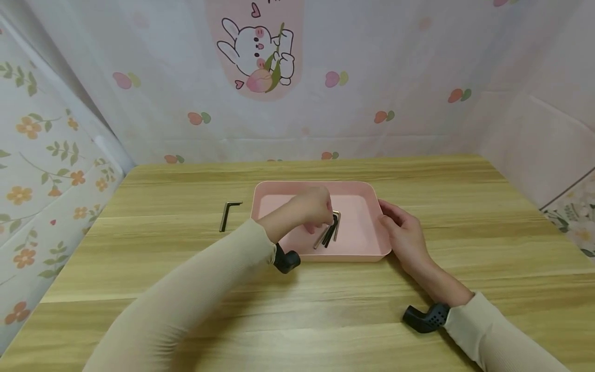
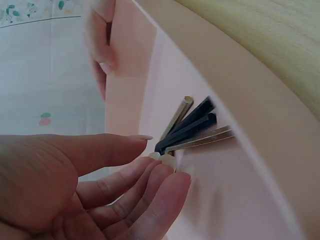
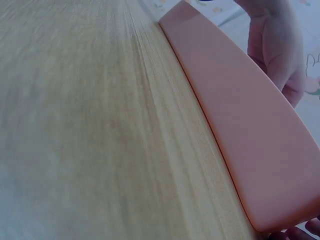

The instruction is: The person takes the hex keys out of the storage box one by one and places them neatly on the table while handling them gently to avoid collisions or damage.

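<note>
A: Head view first. Where were the hex keys [image 1: 329, 237]?

B: Four were visible in the pink tray [image 1: 364, 227], beneath the left hand [image 1: 312, 207]. A lone key [image 1: 224, 218] lay on the table [image 1: 325, 310], left of the tray; neither wrist view showed it.

A: Fingers?

B: The left wrist view gave what the head view hid: the thumb was straight and parted from the loosely bent fingers, tips close to the keys' bends. Contact could not be told. The right hand [image 1: 409, 240] gripped the tray's right wall, thumb over the rim. In the right wrist view the outer wall hid the keys.

A: Axes?

B: In the tray, bends lay at the far end; long arms fanned nearward, leaning left, the rightmost least. The lone key's long arm ran roughly near to far, its short arm pointing right.
</note>
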A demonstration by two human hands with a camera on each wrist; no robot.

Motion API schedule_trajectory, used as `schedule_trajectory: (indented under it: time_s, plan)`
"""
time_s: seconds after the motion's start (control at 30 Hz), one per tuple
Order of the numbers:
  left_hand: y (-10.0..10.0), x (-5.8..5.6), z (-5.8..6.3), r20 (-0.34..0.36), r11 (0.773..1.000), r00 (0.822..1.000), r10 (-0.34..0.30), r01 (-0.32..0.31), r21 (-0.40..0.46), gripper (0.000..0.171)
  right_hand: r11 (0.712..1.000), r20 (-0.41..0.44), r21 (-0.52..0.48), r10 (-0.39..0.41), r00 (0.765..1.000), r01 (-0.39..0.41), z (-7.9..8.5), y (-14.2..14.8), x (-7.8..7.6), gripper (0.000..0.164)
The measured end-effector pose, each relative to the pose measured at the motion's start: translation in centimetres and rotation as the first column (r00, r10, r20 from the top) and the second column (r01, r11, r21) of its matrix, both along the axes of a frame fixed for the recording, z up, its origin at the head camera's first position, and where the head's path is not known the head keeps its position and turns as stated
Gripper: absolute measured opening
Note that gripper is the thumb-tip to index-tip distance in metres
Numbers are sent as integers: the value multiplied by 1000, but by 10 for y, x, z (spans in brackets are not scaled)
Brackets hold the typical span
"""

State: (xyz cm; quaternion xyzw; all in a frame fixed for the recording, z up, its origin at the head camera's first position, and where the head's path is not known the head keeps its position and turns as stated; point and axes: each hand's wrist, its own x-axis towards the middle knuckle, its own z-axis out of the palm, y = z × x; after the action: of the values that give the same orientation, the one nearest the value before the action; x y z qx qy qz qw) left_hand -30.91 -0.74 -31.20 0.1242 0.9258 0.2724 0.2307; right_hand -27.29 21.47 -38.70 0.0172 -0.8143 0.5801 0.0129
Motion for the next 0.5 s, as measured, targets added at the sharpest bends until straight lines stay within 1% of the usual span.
schedule_trajectory:
  time_s: [0.1, 0.2, 0.43, 0.5]
  plan:
    - [4, -2, -3, 24, 1000, 999, 24, -24, 3, 20, 1000, -2, 4, 0, 1000, 0, 0, 0, 0, 46]
    - [7, -4, -6, 17, 1000, 999, 28, -28, -6, 26, 1000, -2, 9, 1, 1000, -1, 0, 1, 0, 46]
    - [13, -4, -12, -40, 997, 998, 56, -58, -56, 23, 1000, 3, 0, 4, 1000, -4, 0, 1, 1, 46]
    - [14, -3, -13, -53, 996, 997, 51, -55, -64, 23, 1000, 1, -4, 6, 1000, -6, 0, 1, 1, 46]
